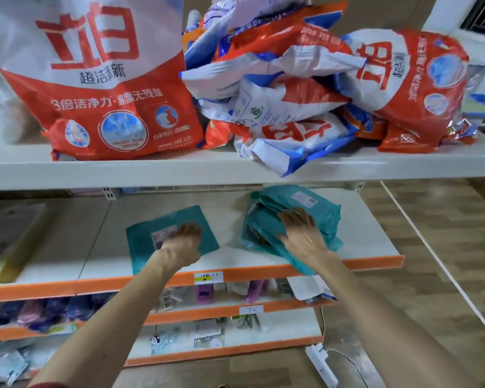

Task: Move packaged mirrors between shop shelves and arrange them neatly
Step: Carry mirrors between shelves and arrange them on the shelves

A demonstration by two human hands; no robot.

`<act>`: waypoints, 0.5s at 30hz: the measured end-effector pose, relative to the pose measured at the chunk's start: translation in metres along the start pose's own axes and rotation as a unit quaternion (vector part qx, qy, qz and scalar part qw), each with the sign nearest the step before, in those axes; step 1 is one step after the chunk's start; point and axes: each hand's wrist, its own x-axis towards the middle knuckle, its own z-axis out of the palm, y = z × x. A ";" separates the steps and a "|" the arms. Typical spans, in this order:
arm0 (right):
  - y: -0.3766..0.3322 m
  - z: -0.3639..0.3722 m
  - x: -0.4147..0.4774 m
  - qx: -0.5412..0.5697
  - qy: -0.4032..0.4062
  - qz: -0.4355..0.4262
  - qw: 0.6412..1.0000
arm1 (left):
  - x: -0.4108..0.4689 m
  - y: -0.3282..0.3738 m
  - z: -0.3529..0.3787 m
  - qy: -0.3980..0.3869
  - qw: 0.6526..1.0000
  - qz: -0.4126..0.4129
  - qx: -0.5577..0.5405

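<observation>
Teal slick wrap, likely fragile: left hand (pixel 184 242) flat on single packet (pixel 144 247), right hand (pixel 303 233) spread on stack (pixel 317 217), shelf (pixel 373 242) front edge; grip sides.

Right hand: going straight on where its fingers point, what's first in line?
The right hand rests flat on the stack of teal packages, fingers aimed at the shelf's back. It would likely slide along the stack's top and meet the white label first. Depth beyond is unclear.
</observation>
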 end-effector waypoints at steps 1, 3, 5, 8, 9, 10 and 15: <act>0.004 0.007 0.001 0.000 -0.006 0.010 1.000 | 0.001 -0.003 0.006 -0.014 1.000 -0.011 0.014; 0.011 0.018 0.008 -0.002 -0.017 0.033 0.999 | 0.008 -0.008 0.017 -0.014 0.999 -0.020 0.034; 0.022 0.029 0.022 0.009 -0.036 0.064 0.997 | 0.018 -0.011 0.027 -0.007 0.999 -0.026 0.039; 0.039 0.041 0.043 0.027 -0.028 0.104 0.994 | 0.032 -0.011 0.046 -0.026 0.998 -0.053 0.036; 0.044 0.044 0.049 0.036 -0.026 0.114 0.993 | 0.037 -0.010 0.051 -0.030 0.997 -0.062 0.030; 0.048 0.047 0.054 0.044 -0.022 0.121 0.991 | 0.042 -0.008 0.056 -0.026 0.997 -0.066 0.029; 0.056 0.063 0.067 0.072 -0.068 0.150 0.984 | 0.056 0.008 0.067 0.016 0.999 -0.033 0.018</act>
